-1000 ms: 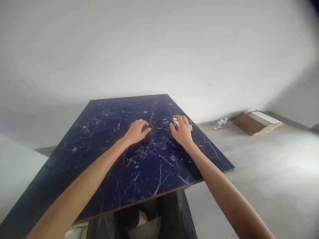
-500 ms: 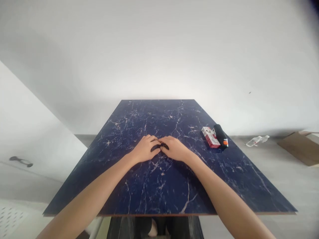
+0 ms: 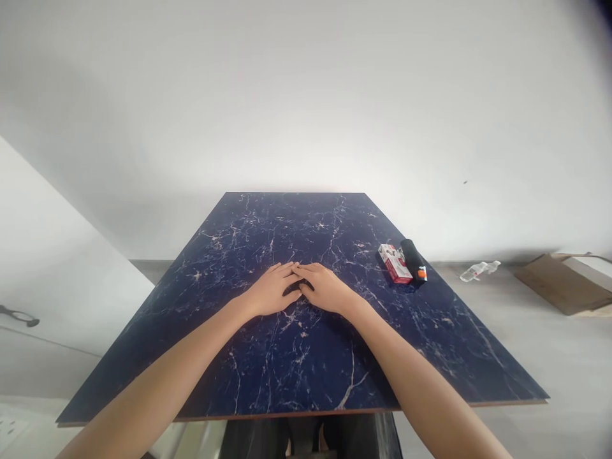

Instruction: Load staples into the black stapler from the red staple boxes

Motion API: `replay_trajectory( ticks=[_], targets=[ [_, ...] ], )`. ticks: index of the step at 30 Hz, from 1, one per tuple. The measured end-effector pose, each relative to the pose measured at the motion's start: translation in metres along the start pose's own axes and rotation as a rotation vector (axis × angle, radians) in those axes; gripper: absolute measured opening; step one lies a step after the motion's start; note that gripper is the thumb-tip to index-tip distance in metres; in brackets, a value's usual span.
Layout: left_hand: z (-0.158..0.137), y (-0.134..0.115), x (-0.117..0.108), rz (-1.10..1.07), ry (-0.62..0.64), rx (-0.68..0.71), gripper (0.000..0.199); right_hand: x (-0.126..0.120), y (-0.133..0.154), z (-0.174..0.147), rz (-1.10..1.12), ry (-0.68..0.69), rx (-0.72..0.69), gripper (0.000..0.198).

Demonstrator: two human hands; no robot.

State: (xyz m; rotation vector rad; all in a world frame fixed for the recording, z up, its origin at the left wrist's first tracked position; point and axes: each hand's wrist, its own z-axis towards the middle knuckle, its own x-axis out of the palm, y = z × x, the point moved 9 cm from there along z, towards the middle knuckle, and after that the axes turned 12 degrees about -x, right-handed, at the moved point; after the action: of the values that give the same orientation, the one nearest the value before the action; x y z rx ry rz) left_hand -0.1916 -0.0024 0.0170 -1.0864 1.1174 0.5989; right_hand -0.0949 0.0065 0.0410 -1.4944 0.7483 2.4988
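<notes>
My left hand lies palm down on a dark blue, marble-patterned table, its fingers stretched out and its thumb apart. From the other side my right hand rests the same way, its fingertips meeting and slightly overlapping those of the left. The two thumb tips nearly touch. Between thumbs and fingers is a small dark gap that looks like shadow. Neither hand visibly holds anything; what is under the palms is hidden.
Toward the table's right edge lie a red and white box and a black cylindrical item with an orange spot. On the floor at right are a clear plastic bottle and a cardboard box. A white wall stands behind.
The view has turned a little to the right, so the scene sits further left. My fingers have flattened and stretched out, and their tips now overlap more.
</notes>
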Motion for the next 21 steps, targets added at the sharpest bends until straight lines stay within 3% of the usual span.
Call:
replay_trajectory(
  ticks=[10, 13, 15, 17, 19, 21],
  targets=[
    [0.006, 0.002, 0.002, 0.061, 0.004, -0.033, 0.054, -0.009, -0.001, 0.0, 0.01, -0.015, -0.011, 0.037],
    [0.005, 0.008, -0.004, 0.039, 0.03, -0.067, 0.051, -0.038, -0.011, -0.006, -0.053, -0.08, 0.037, 0.037],
    [0.002, 0.015, -0.009, 0.02, 0.063, -0.091, 0.049, -0.08, -0.035, -0.027, -0.203, -0.277, 0.195, 0.039],
    [-0.002, 0.022, -0.015, 0.014, 0.084, -0.092, 0.047, -0.126, -0.063, -0.067, -0.408, -0.498, 0.443, 0.043],
    [-0.004, 0.031, -0.022, 0.013, 0.059, -0.081, 0.045, -0.158, -0.094, -0.121, -0.57, -0.62, 0.807, 0.055],
    [-0.003, 0.041, -0.035, 0.024, -0.042, -0.075, 0.042, -0.167, -0.125, -0.176, -0.556, -0.604, 1.195, 0.082]
  ],
)
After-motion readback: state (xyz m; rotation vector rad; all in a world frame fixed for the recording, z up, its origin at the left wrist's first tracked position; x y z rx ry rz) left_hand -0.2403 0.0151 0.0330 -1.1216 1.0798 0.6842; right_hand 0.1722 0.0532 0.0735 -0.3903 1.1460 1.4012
